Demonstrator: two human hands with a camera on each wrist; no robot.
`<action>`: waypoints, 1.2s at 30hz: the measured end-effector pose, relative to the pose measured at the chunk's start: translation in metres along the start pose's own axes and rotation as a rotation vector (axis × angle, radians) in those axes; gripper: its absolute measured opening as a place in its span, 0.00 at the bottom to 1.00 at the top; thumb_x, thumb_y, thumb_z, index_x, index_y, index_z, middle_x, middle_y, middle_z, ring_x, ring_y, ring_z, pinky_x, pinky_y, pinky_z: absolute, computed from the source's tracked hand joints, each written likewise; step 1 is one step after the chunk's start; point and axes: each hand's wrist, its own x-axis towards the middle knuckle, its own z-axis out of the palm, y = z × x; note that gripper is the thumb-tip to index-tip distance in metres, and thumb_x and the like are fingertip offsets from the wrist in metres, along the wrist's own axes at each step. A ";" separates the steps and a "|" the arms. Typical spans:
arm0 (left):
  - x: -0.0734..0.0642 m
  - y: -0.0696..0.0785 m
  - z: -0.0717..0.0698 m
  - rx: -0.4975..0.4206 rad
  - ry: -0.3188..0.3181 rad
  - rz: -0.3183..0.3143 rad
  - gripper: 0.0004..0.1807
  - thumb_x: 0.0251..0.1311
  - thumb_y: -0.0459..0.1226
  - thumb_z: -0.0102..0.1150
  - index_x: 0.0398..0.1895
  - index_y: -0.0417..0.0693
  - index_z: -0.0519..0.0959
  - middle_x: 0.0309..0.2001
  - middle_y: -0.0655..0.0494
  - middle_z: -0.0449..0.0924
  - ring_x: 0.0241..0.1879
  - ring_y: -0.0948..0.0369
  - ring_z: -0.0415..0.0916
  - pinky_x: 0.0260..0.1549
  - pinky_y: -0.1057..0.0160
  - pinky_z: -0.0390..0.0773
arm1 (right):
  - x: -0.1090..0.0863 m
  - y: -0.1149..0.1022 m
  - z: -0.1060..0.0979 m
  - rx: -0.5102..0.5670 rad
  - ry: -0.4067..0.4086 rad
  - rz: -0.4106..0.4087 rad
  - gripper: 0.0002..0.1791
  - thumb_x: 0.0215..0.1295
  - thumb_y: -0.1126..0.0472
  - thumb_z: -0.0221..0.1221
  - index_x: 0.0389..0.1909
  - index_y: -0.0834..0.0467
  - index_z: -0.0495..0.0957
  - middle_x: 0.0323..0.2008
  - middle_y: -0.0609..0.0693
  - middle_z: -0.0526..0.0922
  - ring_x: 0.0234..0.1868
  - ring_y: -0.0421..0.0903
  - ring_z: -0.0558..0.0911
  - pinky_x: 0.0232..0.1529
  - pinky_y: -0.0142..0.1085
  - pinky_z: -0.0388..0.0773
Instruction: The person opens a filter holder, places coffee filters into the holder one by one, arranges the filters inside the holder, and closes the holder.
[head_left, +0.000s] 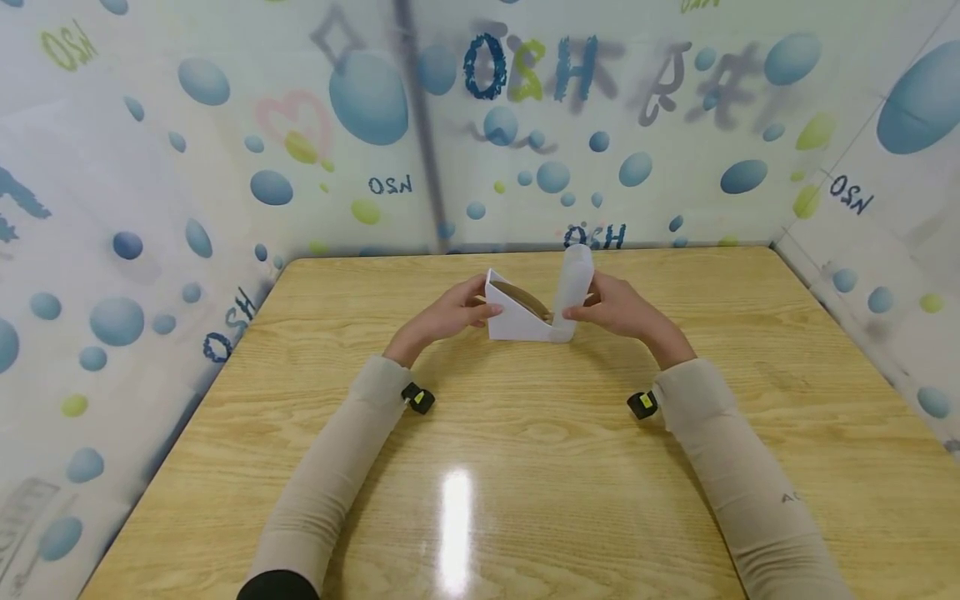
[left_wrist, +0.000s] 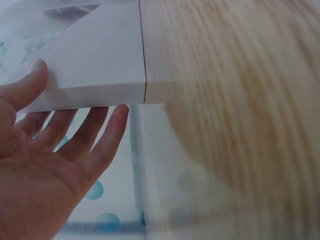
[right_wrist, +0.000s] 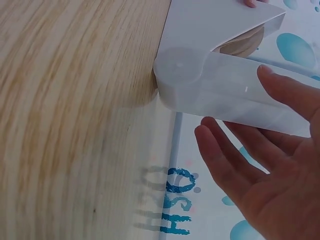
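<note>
A white slant-topped box (head_left: 517,327) stands near the table's far edge, with thin brown rounded sheets (head_left: 527,298) showing in its opening. At its right end a translucent rounded cover (head_left: 573,283) stands upright, swung up from the box. My left hand (head_left: 448,313) holds the box's left end; in the left wrist view its thumb lies on the white side (left_wrist: 100,55) and the fingers reach along the end. My right hand (head_left: 626,310) grips the cover, thumb on the near face and fingers behind, as the right wrist view shows on the cover (right_wrist: 235,82).
The wood-grain table (head_left: 540,467) stretches between my forearms, with a bright light reflection near the front. A patterned white curtain wall (head_left: 480,167) with blue dots rises behind and at both sides. Small black devices (head_left: 642,405) sit at both wrists.
</note>
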 end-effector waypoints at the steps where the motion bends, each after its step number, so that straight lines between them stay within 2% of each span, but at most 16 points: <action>1: 0.000 0.000 0.000 -0.001 0.000 -0.001 0.23 0.78 0.39 0.53 0.72 0.50 0.67 0.63 0.43 0.76 0.61 0.46 0.79 0.56 0.41 0.82 | 0.000 0.000 0.001 0.003 -0.006 0.004 0.28 0.72 0.58 0.64 0.66 0.65 0.67 0.61 0.67 0.80 0.58 0.64 0.83 0.59 0.59 0.80; 8: -0.001 0.001 0.000 -0.001 0.000 -0.003 0.23 0.78 0.39 0.53 0.72 0.49 0.67 0.63 0.43 0.76 0.61 0.46 0.79 0.57 0.40 0.81 | 0.003 0.001 0.006 -0.020 -0.019 0.024 0.30 0.71 0.57 0.64 0.68 0.65 0.67 0.62 0.67 0.80 0.60 0.64 0.82 0.60 0.59 0.79; 20: 0.001 0.000 0.000 0.007 0.004 -0.009 0.23 0.78 0.39 0.54 0.72 0.48 0.67 0.63 0.42 0.77 0.61 0.46 0.79 0.56 0.41 0.82 | 0.006 0.003 0.010 -0.043 -0.001 0.009 0.33 0.71 0.59 0.65 0.72 0.62 0.65 0.62 0.65 0.80 0.60 0.62 0.82 0.60 0.60 0.79; 36: 0.000 -0.002 0.000 0.005 0.000 0.001 0.23 0.78 0.40 0.54 0.71 0.49 0.67 0.62 0.43 0.77 0.60 0.46 0.80 0.56 0.41 0.82 | 0.009 0.000 0.016 -0.063 -0.009 0.025 0.31 0.72 0.57 0.64 0.70 0.63 0.67 0.62 0.65 0.80 0.61 0.62 0.81 0.61 0.59 0.79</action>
